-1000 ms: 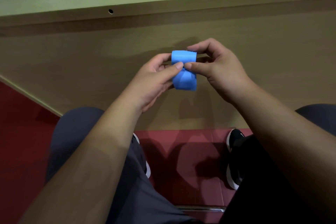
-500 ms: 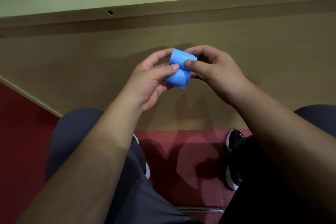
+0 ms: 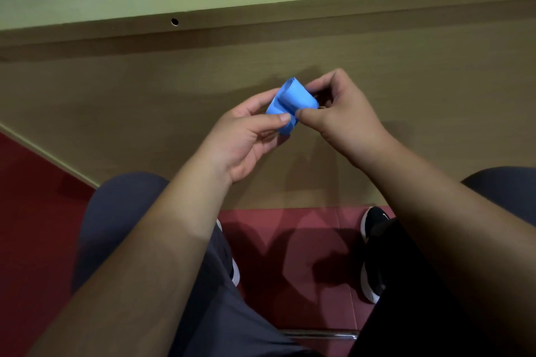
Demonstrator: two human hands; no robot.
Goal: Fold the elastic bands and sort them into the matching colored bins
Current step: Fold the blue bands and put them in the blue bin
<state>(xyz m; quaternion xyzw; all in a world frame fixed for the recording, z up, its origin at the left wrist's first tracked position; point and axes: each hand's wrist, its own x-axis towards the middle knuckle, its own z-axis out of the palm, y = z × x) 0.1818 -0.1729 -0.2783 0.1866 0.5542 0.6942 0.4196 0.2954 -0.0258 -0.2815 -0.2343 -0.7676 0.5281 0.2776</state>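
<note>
One folded blue elastic band (image 3: 293, 101) is held in the air before the front of the wooden desk (image 3: 116, 90), between two hands. The left hand (image 3: 246, 136) and right hand (image 3: 345, 122) both pinch it, fingers curled.

Thumbs (image 3: 272, 119) partly hide the blue band (image 3: 297, 97).

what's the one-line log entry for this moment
stage: folding | blue band: folded over, midair | left hand: pinches band | right hand: pinches band | binned: no
</note>
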